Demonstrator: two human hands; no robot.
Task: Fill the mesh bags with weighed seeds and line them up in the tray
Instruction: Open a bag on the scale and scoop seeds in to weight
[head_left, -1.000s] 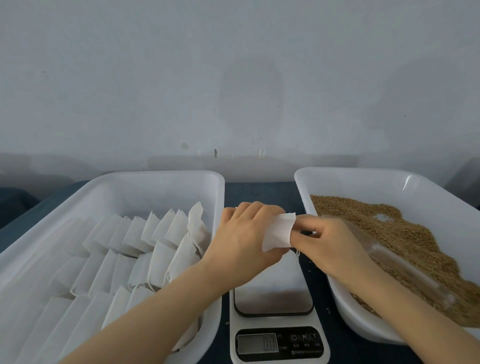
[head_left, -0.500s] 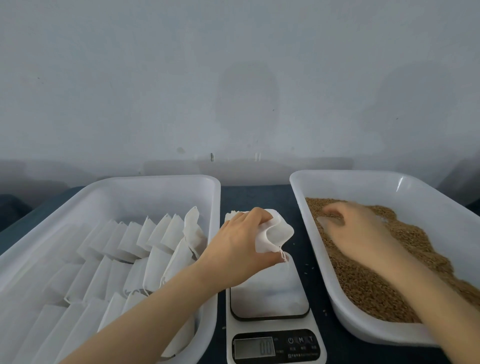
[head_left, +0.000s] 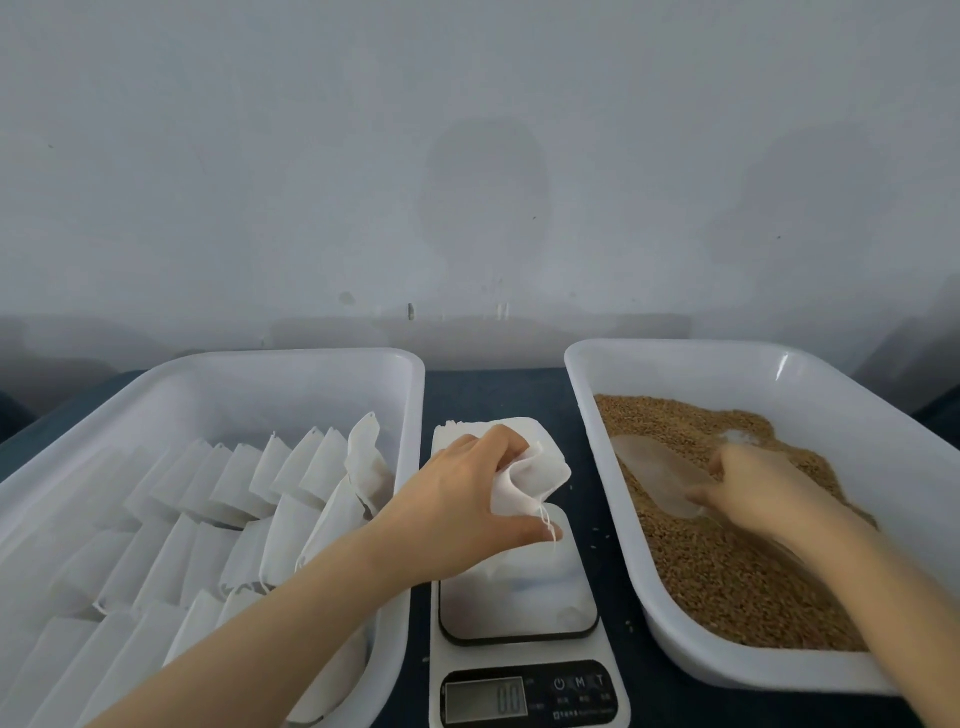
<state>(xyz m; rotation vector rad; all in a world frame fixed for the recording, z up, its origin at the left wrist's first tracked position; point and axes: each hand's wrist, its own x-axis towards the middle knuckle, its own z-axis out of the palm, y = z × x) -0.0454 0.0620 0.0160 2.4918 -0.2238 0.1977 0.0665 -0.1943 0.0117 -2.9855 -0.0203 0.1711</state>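
My left hand (head_left: 457, 499) pinches a white mesh bag (head_left: 530, 480) with its mouth spread open, held above the scale (head_left: 524, 670). A stack of empty white bags (head_left: 519, 592) lies on the scale's platform beneath it. My right hand (head_left: 748, 486) is in the right tray (head_left: 769, 364) of brown seeds (head_left: 717, 571), gripping a translucent plastic scoop (head_left: 652, 475) whose bowl lies on the seeds to the hand's left. The left tray (head_left: 291, 366) holds rows of white bags (head_left: 249, 499) leaning in lines.
The scale's display (head_left: 485, 699) and buttons face me at the bottom centre. Both white trays flank the scale on a dark blue table (head_left: 498, 395). A grey wall runs close behind. A few loose seeds lie on the table beside the scale.
My right hand let go of the bag, moved right into the seed tray and took hold of the scoop. My left hand kept the bag, now with its mouth open.
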